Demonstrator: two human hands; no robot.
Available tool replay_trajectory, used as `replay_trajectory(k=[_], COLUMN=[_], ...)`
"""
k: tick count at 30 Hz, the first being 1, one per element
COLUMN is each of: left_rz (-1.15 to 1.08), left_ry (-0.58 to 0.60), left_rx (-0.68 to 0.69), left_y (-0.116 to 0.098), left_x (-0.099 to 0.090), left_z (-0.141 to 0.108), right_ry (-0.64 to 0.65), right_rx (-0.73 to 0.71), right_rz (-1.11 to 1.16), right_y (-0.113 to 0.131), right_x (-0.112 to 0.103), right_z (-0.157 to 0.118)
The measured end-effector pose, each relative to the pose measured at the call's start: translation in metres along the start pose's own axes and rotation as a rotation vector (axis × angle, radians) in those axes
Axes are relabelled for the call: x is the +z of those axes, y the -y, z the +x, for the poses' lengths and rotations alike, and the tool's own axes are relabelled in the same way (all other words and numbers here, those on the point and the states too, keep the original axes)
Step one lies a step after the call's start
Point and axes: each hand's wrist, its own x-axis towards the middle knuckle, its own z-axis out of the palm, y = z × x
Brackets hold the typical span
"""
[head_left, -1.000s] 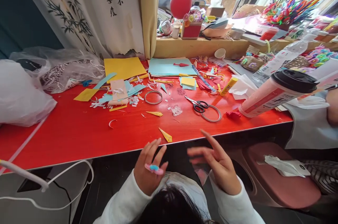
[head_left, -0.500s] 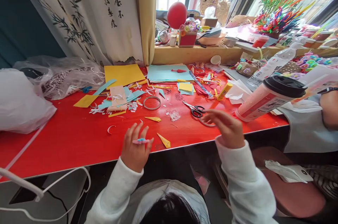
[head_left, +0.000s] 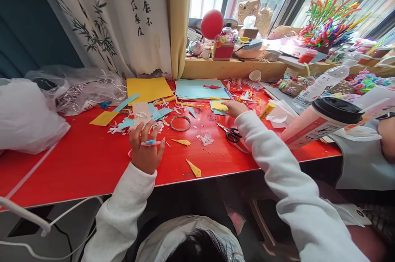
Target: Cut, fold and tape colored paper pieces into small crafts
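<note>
My left hand point(head_left: 146, 149) hovers above the red table's left-middle part, fingers spread, with nothing in the palm. A pink and blue ring point(head_left: 150, 143) sits on one of its fingers. Farther out, my right hand point(head_left: 235, 109) reaches across to a small yellow paper square point(head_left: 219, 105) lying on light blue squares. Its fingers are drawn together at the square's right edge; the fingertips are partly hidden. Black-handled scissors point(head_left: 230, 132) lie just below that hand, partly open. Two folded yellow paper cones point(head_left: 194, 168) rest between my hands, near the table edge.
A tape roll point(head_left: 180, 123) and paper scraps point(head_left: 123, 125) lie mid-table. Yellow sheets point(head_left: 149, 89) and blue sheets point(head_left: 197, 88) are at the back. A glue stick point(head_left: 267, 111), a large cup point(head_left: 321, 124) and a bottle point(head_left: 324, 81) stand right. Another person's arm point(head_left: 387, 140) shows far right.
My right hand has moved forward and left, from beside the scissors to the yellow paper square. My left hand has shifted left and slightly forward, still spread. The view has tilted slightly.
</note>
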Motion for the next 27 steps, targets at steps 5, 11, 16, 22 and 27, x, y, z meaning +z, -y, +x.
replay_trajectory(k=[5, 11, 16, 22, 27], left_rz=[-0.018, -0.032, -0.03, -0.026, -0.022], left_ry=[0.035, 0.025, -0.006, -0.034, -0.02], left_rx=[-0.025, -0.043, -0.045, -0.034, -0.029], left_y=[-0.001, -0.002, -0.003, -0.001, -0.001], left_x=[-0.001, -0.002, -0.004, -0.002, -0.001], left_z=[-0.001, -0.001, -0.002, -0.002, -0.003], right_ry=[-0.091, -0.046, -0.058, 0.027, 0.028], right_rx=[0.126, -0.104, -0.263, -0.244, -0.2], right_rz=[-0.055, -0.05, -0.068, -0.096, -0.1], right_y=[0.001, -0.003, -0.004, -0.004, -0.002], right_x=[0.015, 0.017, 0.019, 0.026, 0.033], right_z=[0.011, 0.006, 0.004, 0.014, 0.019])
